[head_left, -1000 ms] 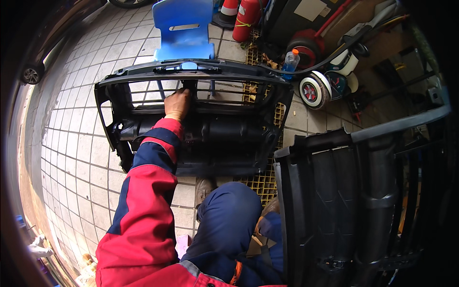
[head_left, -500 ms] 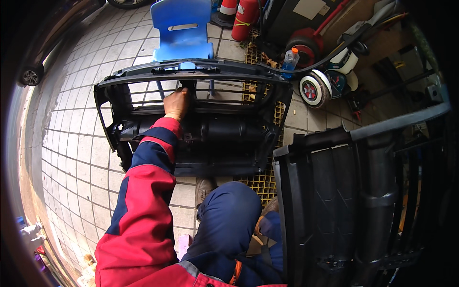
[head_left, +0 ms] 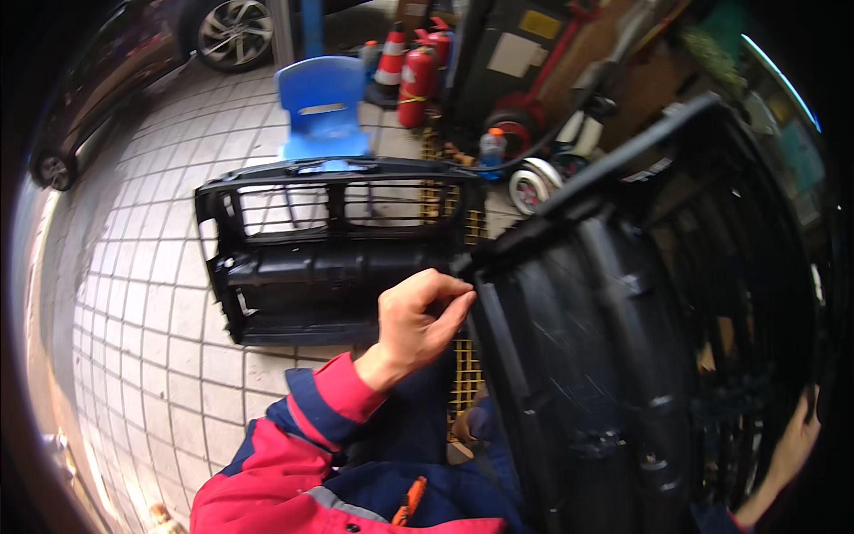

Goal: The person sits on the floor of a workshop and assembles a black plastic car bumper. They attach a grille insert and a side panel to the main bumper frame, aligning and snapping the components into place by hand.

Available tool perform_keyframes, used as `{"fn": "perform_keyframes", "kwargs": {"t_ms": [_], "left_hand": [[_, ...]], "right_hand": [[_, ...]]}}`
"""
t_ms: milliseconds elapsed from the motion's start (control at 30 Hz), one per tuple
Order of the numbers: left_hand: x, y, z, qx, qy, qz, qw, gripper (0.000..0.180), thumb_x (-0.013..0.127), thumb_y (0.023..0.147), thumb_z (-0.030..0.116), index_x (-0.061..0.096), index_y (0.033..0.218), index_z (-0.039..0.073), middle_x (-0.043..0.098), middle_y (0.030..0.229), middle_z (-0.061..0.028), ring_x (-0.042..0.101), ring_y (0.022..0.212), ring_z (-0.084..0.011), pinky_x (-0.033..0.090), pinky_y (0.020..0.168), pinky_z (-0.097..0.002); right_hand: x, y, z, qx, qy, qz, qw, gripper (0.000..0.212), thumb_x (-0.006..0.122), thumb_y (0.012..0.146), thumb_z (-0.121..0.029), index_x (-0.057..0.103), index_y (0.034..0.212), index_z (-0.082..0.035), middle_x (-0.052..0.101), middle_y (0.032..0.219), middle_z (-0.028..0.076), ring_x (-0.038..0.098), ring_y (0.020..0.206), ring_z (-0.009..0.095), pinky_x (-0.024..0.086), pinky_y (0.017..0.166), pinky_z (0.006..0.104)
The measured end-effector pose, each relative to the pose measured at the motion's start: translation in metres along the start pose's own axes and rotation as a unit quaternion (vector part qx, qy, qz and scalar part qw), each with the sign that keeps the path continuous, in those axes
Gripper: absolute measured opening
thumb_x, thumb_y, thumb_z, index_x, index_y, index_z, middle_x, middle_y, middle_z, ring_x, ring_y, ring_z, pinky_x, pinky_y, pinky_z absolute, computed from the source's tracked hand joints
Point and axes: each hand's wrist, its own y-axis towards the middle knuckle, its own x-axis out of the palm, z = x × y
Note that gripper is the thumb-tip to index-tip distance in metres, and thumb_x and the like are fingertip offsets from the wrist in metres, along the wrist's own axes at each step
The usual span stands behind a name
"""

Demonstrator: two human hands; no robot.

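Note:
A large black plastic car-front frame (head_left: 578, 329), ribbed and with slatted openings, stands tilted on my right side. My left hand (head_left: 414, 320) is closed, thumb and forefinger pinching the frame's near-left edge by its upper corner. At the frame's far right edge is my right hand (head_left: 798, 436), partly in shadow, its fingers bent around the rim. A second, similar black plastic frame (head_left: 302, 265), with two barred windows at its top, stands on the tiled floor in front of me; neither hand touches it.
A blue chair (head_left: 322, 98) stands behind the second frame. Farther back are a traffic cone (head_left: 390, 62), red fire extinguishers (head_left: 415, 87) and a bottle of blue liquid (head_left: 491, 151). A white-wheeled ride-on toy (head_left: 534, 185) and yellow floor grating (head_left: 466, 374) lie rightward. Parked cars (head_left: 116, 80) stand at far left.
My left hand has left the second frame's middle bar and come to the right-hand frame's edge. That frame has risen and tilted, and my right hand has come into view. The head view has shifted.

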Motion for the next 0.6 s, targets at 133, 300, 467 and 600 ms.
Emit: {"fn": "perform_keyframes", "kwargs": {"t_ms": [133,300,467,600], "left_hand": [[0.048,0.013,0.117,0.143,-0.053,-0.127,0.980,0.016,0.091,0.087,-0.007,0.084,0.099,0.002,0.074,0.078,-0.0090,0.073,0.067,-0.0228,0.054,0.061,-0.0339],[0.131,0.014,0.222,0.284,-0.108,-0.187,0.934,0.018,0.092,0.085,-0.006,0.081,0.097,0.004,0.073,0.082,-0.0090,0.073,0.068,-0.0278,0.056,0.062,-0.0373],[0.222,0.012,0.281,0.384,-0.036,-0.216,0.897,0.017,0.092,0.089,0.006,0.079,0.099,0.009,0.069,0.089,-0.0076,0.075,0.082,-0.0324,0.061,0.071,-0.0428],[0.277,0.008,0.304,0.437,-0.018,-0.190,0.879,0.017,0.091,0.090,0.010,0.079,0.102,0.010,0.069,0.093,-0.0067,0.076,0.087,-0.0311,0.063,0.073,-0.0431]], "right_hand": [[0.001,-0.007,-0.014,-0.088,-0.061,0.113,0.988,0.011,0.079,0.106,-0.016,0.083,0.114,-0.009,0.081,0.105,0.013,0.079,0.095,0.037,0.062,0.083,0.0425],[-0.006,-0.008,-0.021,-0.109,-0.068,0.138,0.982,0.008,0.084,0.098,-0.018,0.080,0.101,-0.011,0.075,0.092,0.008,0.076,0.089,0.035,0.061,0.078,0.0479],[-0.033,-0.016,-0.008,-0.140,-0.031,0.138,0.980,0.009,0.085,0.098,-0.018,0.082,0.104,-0.012,0.078,0.094,0.007,0.077,0.089,0.035,0.060,0.077,0.0477],[-0.045,-0.023,0.003,-0.135,-0.026,0.137,0.981,0.011,0.085,0.097,-0.018,0.083,0.106,-0.011,0.079,0.095,0.007,0.079,0.091,0.034,0.062,0.078,0.0478]]}}
